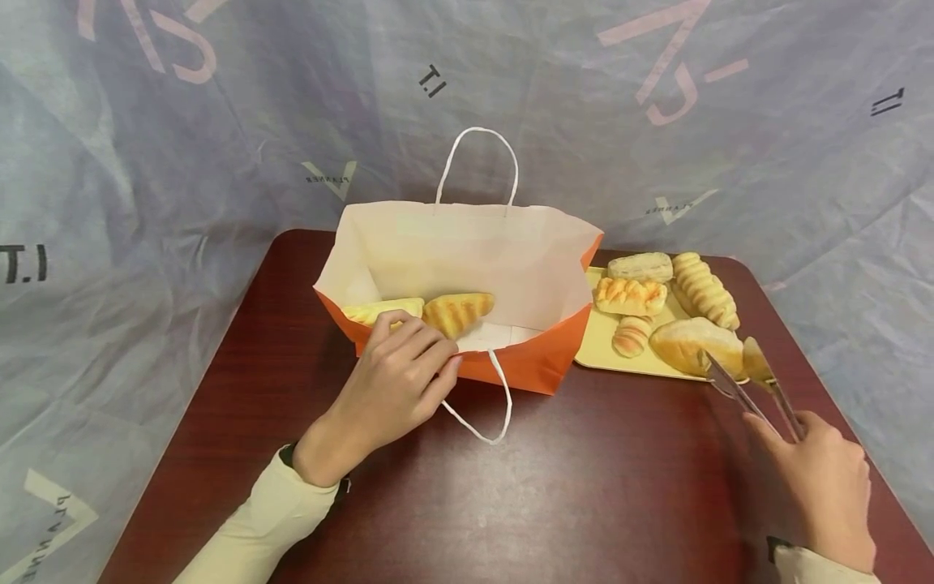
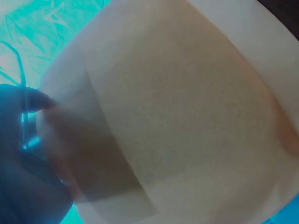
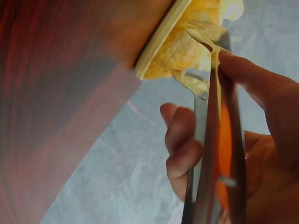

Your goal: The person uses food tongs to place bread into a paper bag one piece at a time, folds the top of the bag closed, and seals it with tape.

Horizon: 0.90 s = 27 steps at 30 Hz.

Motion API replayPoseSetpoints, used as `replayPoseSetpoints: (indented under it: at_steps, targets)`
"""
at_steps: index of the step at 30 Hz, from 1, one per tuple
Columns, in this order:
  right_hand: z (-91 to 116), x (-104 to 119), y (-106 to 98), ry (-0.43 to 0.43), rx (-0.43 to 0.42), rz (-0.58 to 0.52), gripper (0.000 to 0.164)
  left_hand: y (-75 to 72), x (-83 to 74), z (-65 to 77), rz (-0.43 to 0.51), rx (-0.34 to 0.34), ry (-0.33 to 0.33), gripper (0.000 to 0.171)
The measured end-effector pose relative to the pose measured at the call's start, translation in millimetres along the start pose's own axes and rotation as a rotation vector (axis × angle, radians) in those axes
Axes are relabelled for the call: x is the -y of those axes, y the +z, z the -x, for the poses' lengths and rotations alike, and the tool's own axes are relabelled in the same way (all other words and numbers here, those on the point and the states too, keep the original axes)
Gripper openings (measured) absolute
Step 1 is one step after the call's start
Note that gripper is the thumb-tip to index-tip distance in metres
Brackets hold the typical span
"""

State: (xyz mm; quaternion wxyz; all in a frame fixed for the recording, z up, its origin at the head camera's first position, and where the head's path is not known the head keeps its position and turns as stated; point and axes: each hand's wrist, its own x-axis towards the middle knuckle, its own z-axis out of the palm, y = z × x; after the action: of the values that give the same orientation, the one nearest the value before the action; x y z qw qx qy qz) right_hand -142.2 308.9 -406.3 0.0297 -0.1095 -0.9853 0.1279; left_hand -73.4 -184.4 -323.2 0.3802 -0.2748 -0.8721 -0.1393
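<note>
My left hand [image 1: 397, 373] pinches the near rim of an orange paper bag [image 1: 536, 365] that stands wide open, its inside white. Two breads lie in it: a pale yellow one [image 1: 383, 310], partly hidden by the rim and hand, and a ridged golden one [image 1: 463, 312]. With my right hand [image 1: 828, 478] I hold metal tongs [image 3: 210, 121], whose spread ends straddle a smooth bread roll [image 1: 689, 341] at the near right of a yellow tray [image 1: 601, 355]. Whether both tong ends touch the roll I cannot tell. Mostly the bag's pale inside fills the left wrist view.
On the tray beside the roll lie a long twisted bread [image 1: 704, 288], a pale oblong one [image 1: 640, 266], a glazed one [image 1: 631, 297] and a small striped one [image 1: 631, 336]. White cord handles [image 1: 516, 166] rise behind the bag and droop in front. A grey printed sheet [image 1: 241, 105] surrounds the dark red table [image 1: 554, 487].
</note>
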Motion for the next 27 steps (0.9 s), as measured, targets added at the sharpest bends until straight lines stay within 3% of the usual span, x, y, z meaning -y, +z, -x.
replayPoseSetpoints:
  at_steps: [5, 12, 27]
  targets:
    - [0, 3, 3, -0.164, 0.023, -0.008, 0.056, 0.3, 0.6, -0.1, 0.005, -0.002, 0.004, 0.012]
    - [-1, 9, 11, -0.285, -0.026, 0.016, 0.046, 2.4, 0.7, 0.3, 0.007, -0.011, 0.011, 0.011]
    - [2, 10, 20, -0.339, -0.229, -0.037, 0.041, 0.4, -0.2, 0.6, 0.000, -0.018, 0.010, 0.012]
